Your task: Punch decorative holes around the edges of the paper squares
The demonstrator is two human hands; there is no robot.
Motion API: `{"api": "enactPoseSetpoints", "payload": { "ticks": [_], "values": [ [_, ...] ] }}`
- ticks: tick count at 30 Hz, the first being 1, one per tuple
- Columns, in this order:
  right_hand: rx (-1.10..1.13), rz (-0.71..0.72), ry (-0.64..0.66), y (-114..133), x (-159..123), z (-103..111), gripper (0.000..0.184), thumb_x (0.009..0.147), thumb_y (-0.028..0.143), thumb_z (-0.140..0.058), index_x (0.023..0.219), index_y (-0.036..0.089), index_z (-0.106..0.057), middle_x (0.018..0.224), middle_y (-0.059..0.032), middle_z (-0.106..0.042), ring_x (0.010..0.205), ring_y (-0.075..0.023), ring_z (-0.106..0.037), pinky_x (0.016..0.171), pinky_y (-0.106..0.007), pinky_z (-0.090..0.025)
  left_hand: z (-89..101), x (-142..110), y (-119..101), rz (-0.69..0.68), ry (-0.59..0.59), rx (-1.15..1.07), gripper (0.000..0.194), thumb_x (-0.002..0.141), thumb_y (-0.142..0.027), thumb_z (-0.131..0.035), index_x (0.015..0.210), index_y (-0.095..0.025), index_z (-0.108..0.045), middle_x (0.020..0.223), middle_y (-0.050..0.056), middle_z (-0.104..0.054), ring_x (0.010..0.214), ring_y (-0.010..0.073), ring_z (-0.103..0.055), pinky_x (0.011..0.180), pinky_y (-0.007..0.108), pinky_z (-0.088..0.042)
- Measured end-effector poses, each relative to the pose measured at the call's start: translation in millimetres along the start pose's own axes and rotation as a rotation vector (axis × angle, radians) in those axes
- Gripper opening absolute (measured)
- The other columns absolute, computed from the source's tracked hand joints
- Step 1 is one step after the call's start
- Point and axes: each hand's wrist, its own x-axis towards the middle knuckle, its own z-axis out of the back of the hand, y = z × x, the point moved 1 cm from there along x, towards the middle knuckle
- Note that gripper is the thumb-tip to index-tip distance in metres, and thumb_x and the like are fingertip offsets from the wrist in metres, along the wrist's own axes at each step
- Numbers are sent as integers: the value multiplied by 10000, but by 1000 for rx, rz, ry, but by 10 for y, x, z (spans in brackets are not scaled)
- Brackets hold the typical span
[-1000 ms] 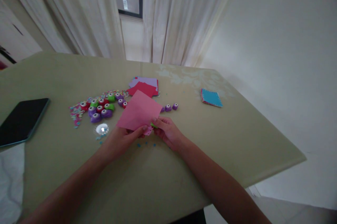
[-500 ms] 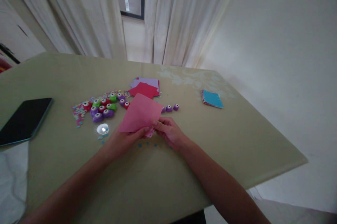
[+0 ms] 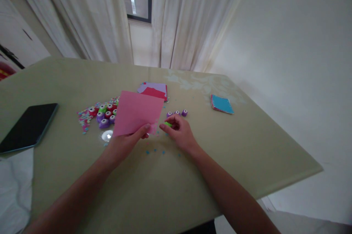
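My left hand (image 3: 128, 144) grips a square sheet of pink paper (image 3: 139, 113) by its lower edge, thumb on top. Small cutouts run along the sheet's right edge, near the lower corner. In my right hand (image 3: 178, 131), just right of that corner and apart from it, a small green craft paper punch (image 3: 168, 124) is pinched, mostly hidden by the fingers. Beyond this hand stand several purple punches (image 3: 177, 113). To the left, red, green and purple punches (image 3: 108, 114) cluster, partly covered by the sheet.
Coloured paper bits (image 3: 84, 121) lie left, and blue bits (image 3: 155, 150) lie nearer me. Behind are lilac and red papers (image 3: 158, 88); a blue-topped stack of squares (image 3: 222, 103) sits right. A black tablet (image 3: 29, 125), a clear round disc (image 3: 107, 135) and white cloth (image 3: 15, 186) are left.
The pink sheet has moved left and turned more upright in my left hand. My right hand has come away from its edge, and the green punch now shows in its fingers.
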Motion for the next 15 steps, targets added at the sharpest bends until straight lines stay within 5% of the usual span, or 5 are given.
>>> {"api": "enactPoseSetpoints", "payload": {
  "ticks": [3, 7, 15],
  "values": [
    [-333, 130, 69, -21, -7, 28, 256, 874, 396, -860, 989, 185, -773, 862, -16, -668, 688, -144, -563, 684, -301, -452, 14, -21, -33, 5, -2, -11, 407, 773, -662, -714, 695, -263, -736, 742, 22, -780, 765, 266, -734, 773, 349, -577],
    [-493, 243, 112, -40, -10, 28, 180, 961, 285, -782, 1103, 178, -814, 1140, -100, -687, 980, -197, -660, 892, -336, -520, 1, -36, -17, 18, 4, -13, 429, 758, -679, -718, 693, -256, -744, 753, 31, -788, 776, 274, -732, 774, 358, -574],
    [-690, 246, -21, -131, 62, 177, 190, 996, 245, -693, 1146, 218, -807, 1136, -100, -649, 1042, -240, -659, 979, -404, -535, 58, 12, 41, 0, -69, -28, 435, 757, -682, -735, 655, -259, -736, 748, 46, -777, 762, 274, -716, 752, 370, -565]
  ]
}}
